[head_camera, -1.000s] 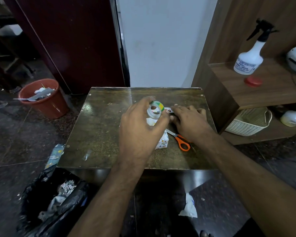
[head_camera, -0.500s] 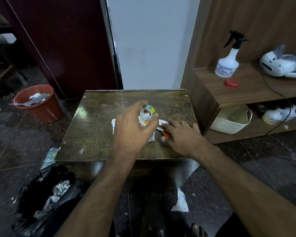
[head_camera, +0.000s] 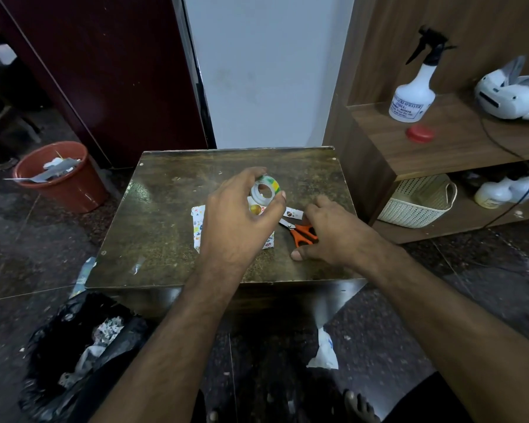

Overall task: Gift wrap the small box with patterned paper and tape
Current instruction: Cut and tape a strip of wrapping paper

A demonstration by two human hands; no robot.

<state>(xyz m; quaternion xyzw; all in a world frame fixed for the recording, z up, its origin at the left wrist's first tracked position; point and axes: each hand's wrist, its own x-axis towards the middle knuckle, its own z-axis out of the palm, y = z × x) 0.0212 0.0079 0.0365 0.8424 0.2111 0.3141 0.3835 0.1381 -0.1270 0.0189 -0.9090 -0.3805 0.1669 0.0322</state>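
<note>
My left hand (head_camera: 239,221) holds a roll of clear tape (head_camera: 264,190) with a white core, lifted above the small brown table (head_camera: 165,227). Beneath that hand lies the small box wrapped in white patterned paper (head_camera: 196,227), mostly hidden by the hand. My right hand (head_camera: 336,236) hovers palm down over the orange-handled scissors (head_camera: 303,234), fingers spread, covering part of the handles; whether it touches them I cannot tell. A small scrap of patterned paper (head_camera: 293,213) lies just beyond the scissors' blades.
A red bucket (head_camera: 61,181) with scraps stands on the floor at left. A black rubbish bag (head_camera: 74,355) sits near the table's front left. At right, a wooden shelf (head_camera: 458,148) carries a spray bottle (head_camera: 411,96), a red cap (head_camera: 419,133) and a white basket (head_camera: 419,199).
My right hand has let go of the tape end near the roll and moved down to the right, over the scissors. My left hand keeps the roll raised. The view shifted slightly.
</note>
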